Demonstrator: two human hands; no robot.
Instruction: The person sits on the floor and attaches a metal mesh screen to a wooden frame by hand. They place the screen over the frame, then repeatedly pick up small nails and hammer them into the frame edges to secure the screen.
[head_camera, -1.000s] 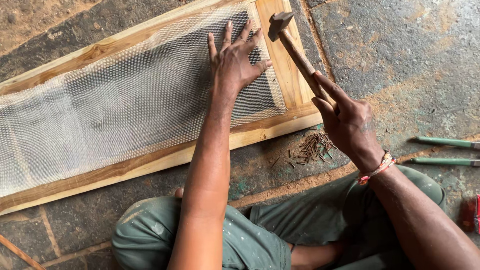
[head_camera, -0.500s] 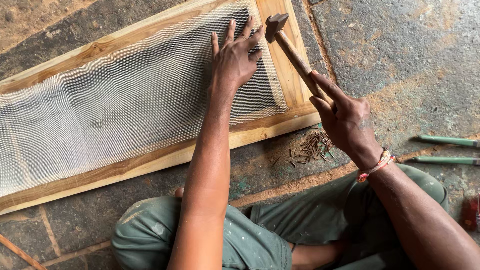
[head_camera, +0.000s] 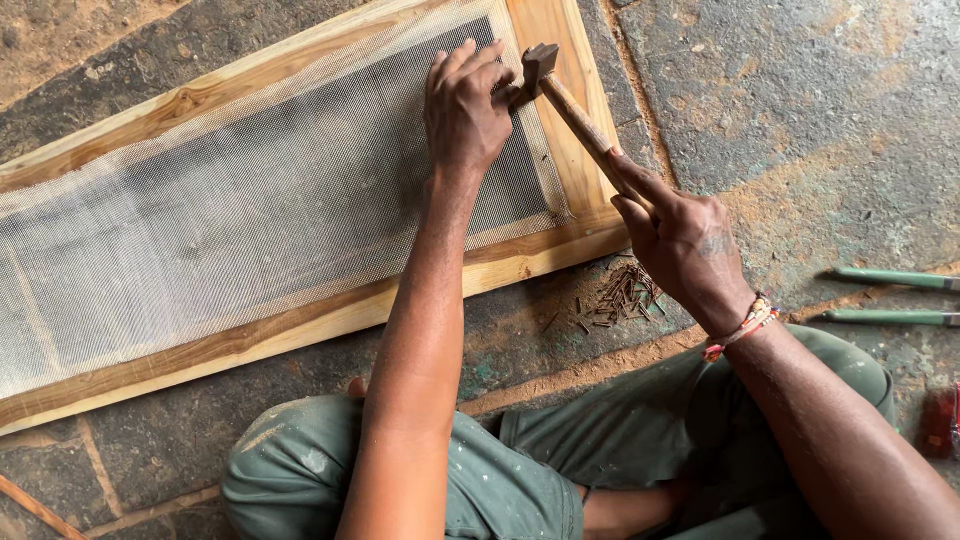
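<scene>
Wooden frame (head_camera: 300, 330) with mesh (head_camera: 230, 220) flat on stone floor (head_camera: 820, 130). Left hand (head_camera: 465, 110) curled, fingertips pinched on mesh near frame's right end. Hammer (head_camera: 570, 105) head beside those fingers, handle gripped in closed right hand (head_camera: 685, 240). Nails (head_camera: 620, 295) heaped below frame. Two green-handled tools (head_camera: 890, 298) far right.
</scene>
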